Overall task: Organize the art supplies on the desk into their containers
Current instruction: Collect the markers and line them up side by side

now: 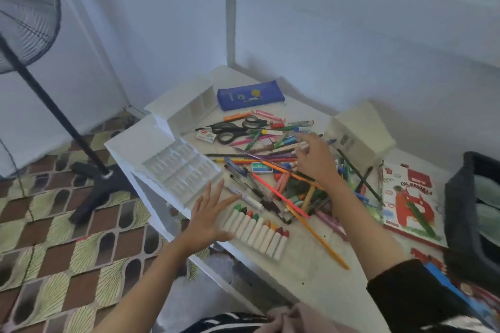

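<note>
left hand (209,213) spread, right hand (313,161) over pens (286,197)

My bench (305,259) carries a heap of pens (273,170), scissors (232,130), a blue pencil case (250,94), a row of crayons (257,227), a white tray (181,170) and a pastel box (408,197).

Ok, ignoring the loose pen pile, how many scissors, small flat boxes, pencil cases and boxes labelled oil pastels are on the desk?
Black-handled scissors: 2
Small flat boxes, one white-and-red, one green: 2
Blue fabric pencil case: 1
Red-and-white oil pastel box: 1
Total: 6
</note>
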